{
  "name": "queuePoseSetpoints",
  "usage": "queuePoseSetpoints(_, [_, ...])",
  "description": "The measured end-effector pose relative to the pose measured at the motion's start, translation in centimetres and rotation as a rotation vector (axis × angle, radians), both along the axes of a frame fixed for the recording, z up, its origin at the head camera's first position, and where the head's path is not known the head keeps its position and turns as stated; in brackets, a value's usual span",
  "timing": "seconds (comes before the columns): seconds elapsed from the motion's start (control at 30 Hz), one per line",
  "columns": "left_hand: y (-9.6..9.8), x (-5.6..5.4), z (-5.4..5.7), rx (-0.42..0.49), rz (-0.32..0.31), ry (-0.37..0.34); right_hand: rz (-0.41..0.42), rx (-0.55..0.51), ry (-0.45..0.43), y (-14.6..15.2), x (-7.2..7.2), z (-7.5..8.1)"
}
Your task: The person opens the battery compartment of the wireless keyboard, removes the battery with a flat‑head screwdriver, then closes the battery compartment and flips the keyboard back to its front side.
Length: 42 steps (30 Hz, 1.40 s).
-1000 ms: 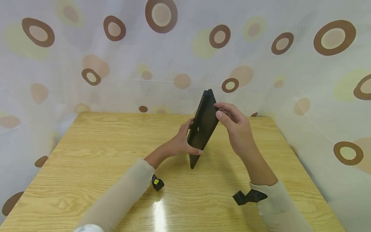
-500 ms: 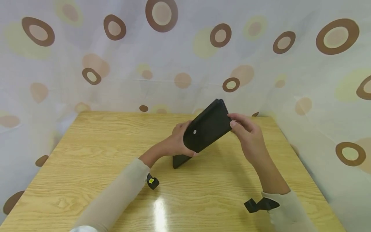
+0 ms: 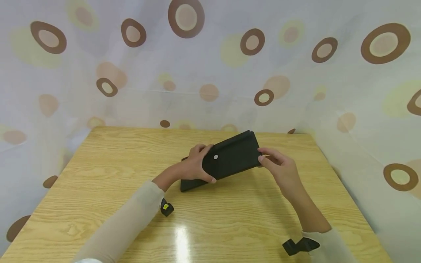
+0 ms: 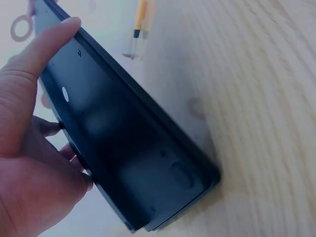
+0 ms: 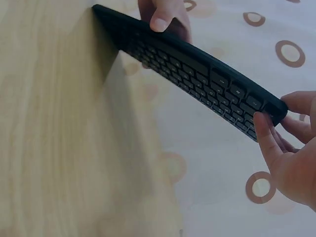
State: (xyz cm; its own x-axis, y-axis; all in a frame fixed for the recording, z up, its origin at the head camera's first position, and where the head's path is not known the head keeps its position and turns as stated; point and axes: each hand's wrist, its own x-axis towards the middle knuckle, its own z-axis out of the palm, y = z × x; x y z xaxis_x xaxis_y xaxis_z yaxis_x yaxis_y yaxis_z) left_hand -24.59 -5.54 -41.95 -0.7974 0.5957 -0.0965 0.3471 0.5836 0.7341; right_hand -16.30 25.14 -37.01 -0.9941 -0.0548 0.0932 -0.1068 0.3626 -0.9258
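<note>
A slim black keyboard (image 3: 235,159) is tilted up from the table, its smooth underside with a small white dot facing the head view. Across its left part, my left hand (image 3: 192,168) grips it, thumb on the near long edge and fingers on the far one. The right end, raised higher, is pinched between the thumb and fingers of my right hand (image 3: 284,173). Rows of keys (image 5: 212,94) show on the other face in the right wrist view. The low left end of the keyboard (image 4: 192,173) comes right down by the tabletop in the left wrist view.
The wood-grain table (image 3: 125,153) reaches back to a pale curtain (image 3: 141,65) with brown circles. Both wrists carry small black camera mounts (image 3: 300,246). In the left wrist view a slim orange-and-black thing with a thin tip (image 4: 139,22) shows beyond the keyboard.
The keyboard has swung from steeply upright to a low slant, its right end coming down and to the right. My right hand went with it; my left hand moved slightly left.
</note>
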Motion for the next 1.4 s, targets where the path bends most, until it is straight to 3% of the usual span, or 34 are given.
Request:
queuePoseSetpoints(0.33, [-0.9, -0.2, -1.3, -0.107, -0.008, 0.012, -0.003, 0.066, -0.168, 0.4, -0.4, -3.9])
queuePoseSetpoints(0.6, [-1.4, -0.5, -2.5, -0.183, -0.021, 0.013, 0.035, 0.158, -0.213, -0.4, -0.7, -6.4])
queuePoseSetpoints(0.8, [-1.5, -0.6, -2.8, -0.241, -0.049, 0.033, 0.011, 0.202, -0.214, -1.2, -0.6, -7.8])
queuePoseSetpoints(1.0, [-1.6, -0.6, -2.7, -0.274, -0.075, 0.046, -0.012, 0.302, -0.196, -1.8, -0.7, -8.5])
queuePoseSetpoints(1.4, [-1.4, -0.5, -2.9, -0.299, -0.072, 0.067, -0.023, 0.42, -0.171, -2.5, -0.5, -8.0])
